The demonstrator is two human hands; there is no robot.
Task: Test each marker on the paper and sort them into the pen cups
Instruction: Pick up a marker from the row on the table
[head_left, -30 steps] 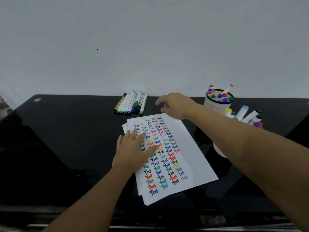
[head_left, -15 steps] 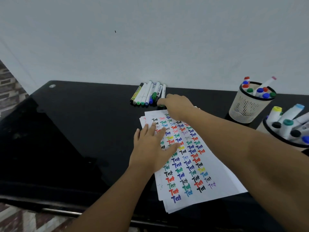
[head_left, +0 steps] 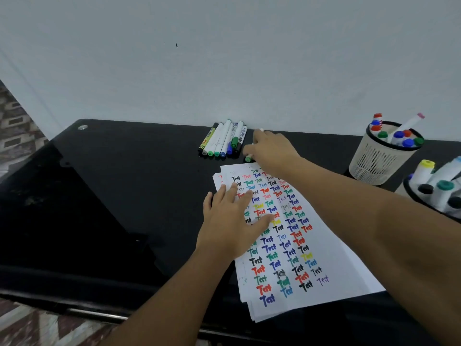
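**Left flat, right curled at the far edge**

The left hand lies palm down, fingers straight and spread. The right arm stretches toward the surface's far edge, where the right hand curls its fingers, its grip around a green-capped marker.

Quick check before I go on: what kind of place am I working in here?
Probably a home or office desk: a glossy black tabletop against a plain white wall, two pale mesh pen cups holding markers, and white paper sheets filled with coloured "Test" scribbles.

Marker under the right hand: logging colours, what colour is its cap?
Green cap, head view.
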